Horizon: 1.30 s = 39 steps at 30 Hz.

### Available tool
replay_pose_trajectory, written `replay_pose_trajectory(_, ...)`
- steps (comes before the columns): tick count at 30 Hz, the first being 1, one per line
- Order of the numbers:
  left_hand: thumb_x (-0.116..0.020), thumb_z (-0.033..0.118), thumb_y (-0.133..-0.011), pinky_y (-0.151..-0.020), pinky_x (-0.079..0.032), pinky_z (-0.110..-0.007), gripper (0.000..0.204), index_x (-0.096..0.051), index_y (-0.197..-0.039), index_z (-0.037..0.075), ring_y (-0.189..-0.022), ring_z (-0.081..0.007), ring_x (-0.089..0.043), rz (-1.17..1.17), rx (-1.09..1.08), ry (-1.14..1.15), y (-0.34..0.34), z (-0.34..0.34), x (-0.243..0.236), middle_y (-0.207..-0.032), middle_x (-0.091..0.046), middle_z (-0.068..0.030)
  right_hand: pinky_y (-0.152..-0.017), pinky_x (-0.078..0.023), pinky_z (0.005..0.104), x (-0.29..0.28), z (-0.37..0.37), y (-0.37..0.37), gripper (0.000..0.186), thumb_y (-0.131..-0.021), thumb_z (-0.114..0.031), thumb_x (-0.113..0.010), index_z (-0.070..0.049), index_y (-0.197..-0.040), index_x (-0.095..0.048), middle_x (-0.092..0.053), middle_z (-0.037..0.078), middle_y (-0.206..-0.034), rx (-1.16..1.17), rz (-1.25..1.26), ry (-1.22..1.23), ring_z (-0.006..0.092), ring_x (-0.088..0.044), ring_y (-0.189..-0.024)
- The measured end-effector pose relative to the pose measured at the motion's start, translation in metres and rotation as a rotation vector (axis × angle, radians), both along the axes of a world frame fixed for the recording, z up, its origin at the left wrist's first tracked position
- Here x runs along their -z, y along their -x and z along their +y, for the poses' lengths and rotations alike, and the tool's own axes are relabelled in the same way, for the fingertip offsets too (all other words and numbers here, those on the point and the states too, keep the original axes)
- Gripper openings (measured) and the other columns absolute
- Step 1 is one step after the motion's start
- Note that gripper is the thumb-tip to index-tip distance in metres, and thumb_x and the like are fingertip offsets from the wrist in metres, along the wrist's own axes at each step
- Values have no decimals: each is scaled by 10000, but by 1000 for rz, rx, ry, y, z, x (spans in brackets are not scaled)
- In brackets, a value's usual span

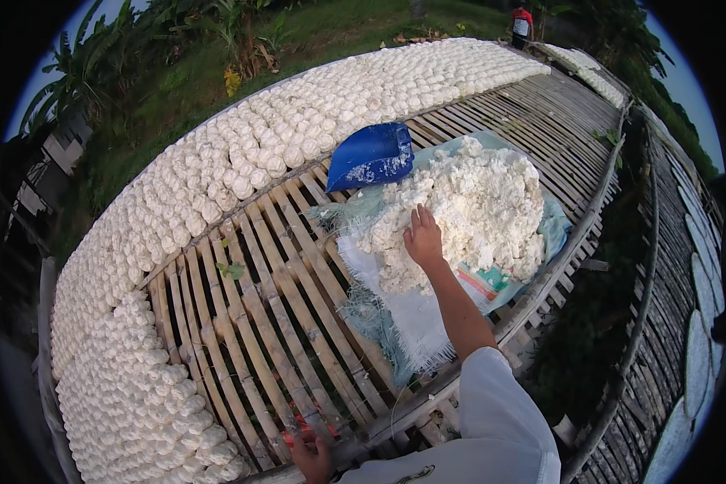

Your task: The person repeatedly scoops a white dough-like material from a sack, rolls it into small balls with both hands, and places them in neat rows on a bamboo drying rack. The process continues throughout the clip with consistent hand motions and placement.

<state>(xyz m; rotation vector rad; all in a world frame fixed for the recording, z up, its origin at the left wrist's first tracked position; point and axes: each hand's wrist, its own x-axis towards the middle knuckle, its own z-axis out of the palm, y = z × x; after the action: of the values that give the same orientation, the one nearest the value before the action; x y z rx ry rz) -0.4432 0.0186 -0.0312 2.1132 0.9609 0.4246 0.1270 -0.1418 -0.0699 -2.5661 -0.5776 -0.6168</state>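
Note:
A heap of white crumbly stuff (492, 202), like wet pulp or grated mash, lies on spread woven sacks (403, 323) on a bamboo slat rack (274, 306). My right hand (424, 238) reaches onto the heap's near left side, palm down, fingers extended and touching the crumbs. My left hand (312, 460) is low at the rack's near edge. Its fingers are curled at a small red-orange object (302, 426), whose shape is partly hidden. Behind the heap's left side lies a blue plastic scoop-like container (371, 157) on its side, with white bits stuck to it.
Rows of white rounded lumps (242, 153) cover the rack's far and left sides. A green leaf (232, 270) lies on the slats. Another slatted rack (669, 323) stands at the right, beyond a gap. Far off, a person in a red and white top (522, 24) stands near the rack's end.

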Motion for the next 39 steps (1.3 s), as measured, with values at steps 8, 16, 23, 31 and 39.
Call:
replay_pose_trajectory(8, -727, 135, -914, -644, -510, -352, 218, -684, -1083, 4, -784, -205, -713, 52, 32, -54, 1, 8, 26, -857, -719, -102, -1105, -487, 414, 44, -61, 33, 397, -916, -256, -671, -74, -1263, -736, -688, 125, -1306, -276, 144, 72, 300, -636, -1220)
replay_pose_trajectory(16, -713, 141, -920, -636, -512, -354, 198, -690, -1075, 19, -777, -200, -717, 144, 64, -33, -3, 4, 21, -864, -734, -99, -1141, -448, 517, 39, -69, 68, 617, -913, -333, -682, 14, -1415, -593, -571, 214, -1458, 96, 33, -141, 399, -504, -1391)
replay_pose_trajectory(23, -718, 138, -906, -625, -518, -365, 173, -699, -1027, 16, -736, -222, -715, 60, 59, -104, -6, 4, 21, -820, -726, -106, -1115, -474, 502, 53, -36, 74, 777, -870, -496, -711, 31, -1422, -572, -597, 202, -1390, 27, 426, 163, 357, -532, -1341)
replay_pose_trajectory(31, -716, 133, -913, -621, -519, -365, 155, -700, -1018, 19, -719, -230, -715, 58, 34, -95, -6, -1, 19, -786, -718, -107, -1004, -516, 589, 41, -25, 99, 667, -895, -549, -692, -79, -1363, -620, -615, 95, -1351, 102, 204, 174, 325, -544, -1312)
replay_pose_trajectory(39, -722, 129, -922, -610, -511, -361, 135, -688, -993, 19, -699, -223, -707, 29, 53, -150, -10, -1, 14, -778, -711, -109, -926, -555, 541, 63, -54, 101, 582, -881, -511, -728, -154, -1337, -672, -668, 95, -1306, -131, 314, 435, 333, -597, -1257)
